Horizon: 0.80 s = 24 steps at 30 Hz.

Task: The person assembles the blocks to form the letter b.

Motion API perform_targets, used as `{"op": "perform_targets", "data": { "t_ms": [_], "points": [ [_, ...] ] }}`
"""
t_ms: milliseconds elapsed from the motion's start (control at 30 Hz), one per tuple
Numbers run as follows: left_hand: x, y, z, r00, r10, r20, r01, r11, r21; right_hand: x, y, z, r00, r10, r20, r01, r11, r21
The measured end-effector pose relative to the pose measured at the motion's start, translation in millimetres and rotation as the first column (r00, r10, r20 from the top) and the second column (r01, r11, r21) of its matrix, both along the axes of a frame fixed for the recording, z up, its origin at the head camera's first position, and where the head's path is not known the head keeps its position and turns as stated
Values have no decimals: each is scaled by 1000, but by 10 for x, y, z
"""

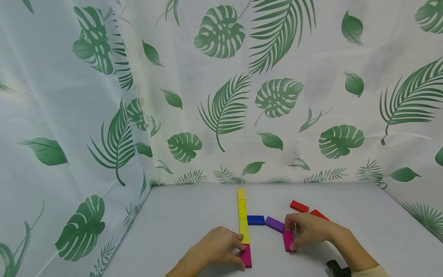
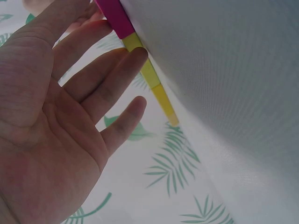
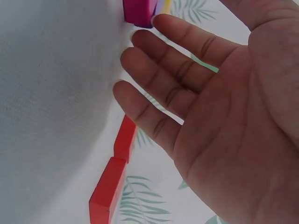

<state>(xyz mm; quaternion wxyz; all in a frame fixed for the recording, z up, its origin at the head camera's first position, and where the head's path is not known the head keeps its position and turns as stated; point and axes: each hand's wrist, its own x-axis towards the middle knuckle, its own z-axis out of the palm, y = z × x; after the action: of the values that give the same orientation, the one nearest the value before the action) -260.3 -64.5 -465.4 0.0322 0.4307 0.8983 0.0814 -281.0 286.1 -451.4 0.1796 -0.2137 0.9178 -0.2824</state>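
Observation:
Several yellow blocks (image 1: 242, 211) and a magenta block (image 1: 247, 256) form a straight line on the grey table (image 1: 187, 223). My left hand (image 1: 238, 249) lies at the line's near end, its straight fingers (image 2: 117, 77) touching the yellow block (image 2: 134, 43) next to the magenta one (image 2: 114, 17). My right hand (image 1: 295, 235) touches a second magenta block (image 1: 288, 241) with relaxed fingers (image 3: 161, 81); that block (image 3: 138, 11) lies by the fingertips. A blue block (image 1: 256, 220) and a purple block (image 1: 275, 224) lie between the hands.
Two red blocks (image 1: 299, 206) (image 1: 318, 214) lie just beyond my right hand, seen also as red blocks (image 3: 125, 138) in the right wrist view. A leaf-print curtain (image 1: 221, 96) walls the table at the back and left. A black strap (image 1: 337, 267) sits on my right wrist.

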Motion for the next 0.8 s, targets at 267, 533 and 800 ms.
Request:
{"op": "perform_targets", "data": {
  "t_ms": [267,533,800],
  "points": [
    [-5,3,16,1000,9,19,-9,1000,-2,-38,25,41,998,-1,-69,-2,999,-42],
    [5,1,22,1000,6,14,-6,1000,1,-103,74,36,983,-36,-182,28,998,-48],
    [0,4,32,999,12,33,-12,1000,-5,-106,152,49,964,-59,-261,49,998,-44]
  ]
}}
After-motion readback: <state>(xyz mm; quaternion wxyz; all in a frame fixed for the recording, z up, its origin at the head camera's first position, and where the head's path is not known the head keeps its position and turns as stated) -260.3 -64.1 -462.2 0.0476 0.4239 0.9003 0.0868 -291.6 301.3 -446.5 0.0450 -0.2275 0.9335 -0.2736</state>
